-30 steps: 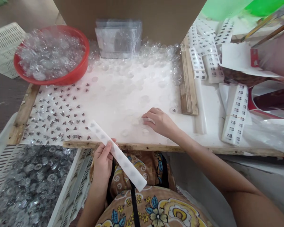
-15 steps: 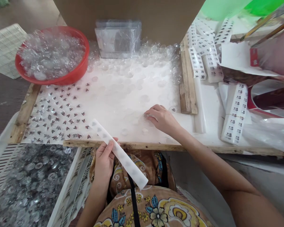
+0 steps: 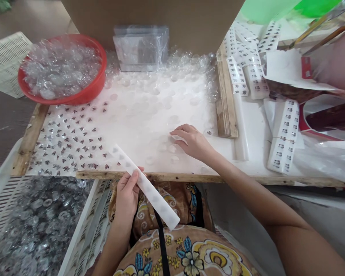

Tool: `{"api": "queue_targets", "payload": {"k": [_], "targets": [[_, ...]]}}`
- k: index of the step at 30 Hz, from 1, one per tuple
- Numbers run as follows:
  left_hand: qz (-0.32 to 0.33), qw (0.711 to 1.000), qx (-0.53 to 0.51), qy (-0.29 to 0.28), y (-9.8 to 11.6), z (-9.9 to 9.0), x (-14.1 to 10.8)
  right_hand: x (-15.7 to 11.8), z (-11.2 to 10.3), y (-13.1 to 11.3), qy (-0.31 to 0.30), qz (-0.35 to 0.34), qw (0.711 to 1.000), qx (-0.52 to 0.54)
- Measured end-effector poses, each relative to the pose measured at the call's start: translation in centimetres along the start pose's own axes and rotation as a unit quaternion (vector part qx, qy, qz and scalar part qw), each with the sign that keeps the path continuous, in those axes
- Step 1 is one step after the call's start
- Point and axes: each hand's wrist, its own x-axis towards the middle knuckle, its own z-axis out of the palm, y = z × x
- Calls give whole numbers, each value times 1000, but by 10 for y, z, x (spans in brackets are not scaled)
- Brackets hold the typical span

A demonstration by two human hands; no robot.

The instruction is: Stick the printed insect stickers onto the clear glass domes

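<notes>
My left hand (image 3: 129, 188) is closed on a white strip (image 3: 149, 191) with faint dark marks showing through, held slanting over the table's front edge. Low over the white tabletop (image 3: 132, 126), my right hand (image 3: 189, 141) has its thumb and forefinger curved with a gap between them; I cannot make out anything in it. Clear round pieces (image 3: 174, 158) lie near its fingertips, hard to see against the white. Many clear pieces with small dark printed figures (image 3: 74, 145) cover the left part of the tabletop.
A red basin (image 3: 99, 82) heaped with clear pieces stands at the back left. Clear plastic boxes (image 3: 140, 50) lean against a cardboard box (image 3: 155, 15). Wooden strips (image 3: 226, 111) edge the work area. Printed sticker strips (image 3: 283, 138) lie right. A white crate (image 3: 80, 226) holds clear pieces below left.
My right hand has shifted slightly left over the tabletop, its fingers still curved. My left hand holds the strip in nearly the same place. The view has moved a little.
</notes>
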Motion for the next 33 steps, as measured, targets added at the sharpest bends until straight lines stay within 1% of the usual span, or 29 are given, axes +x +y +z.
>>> {"api": "queue_targets", "payload": {"k": [3,6,9,12,14,17,20,22,27,33], "targets": [[0,1000,5,1,-1,1,0,5,5,4,-27,4,1000,-4],[-2,1000,4,1,-1,1,0,8,6,7,-31,24,999,8],[-4,1000,2,0,0,0,1,9,2,11,-14,51,999,3],[-4,1000,3,0,1,1,1,9,0,18,20,64,997,-40],[-3,1000,5,0,1,1,1,5,-1,22,25,51,996,-67],[-2,1000,8,-6,0,1,1,-7,-1,28,17,23,996,-82],[-3,1000,10,-9,0,1,1,-18,-5,29,14,24,997,-69],[-6,1000,10,-6,0,1,1,-21,-8,25,18,32,998,-51],[-7,1000,7,-1,0,1,2,-9,-6,14,19,61,997,-43],[-10,1000,-7,0,-1,1,0,7,-1,19,31,112,993,-19]]}}
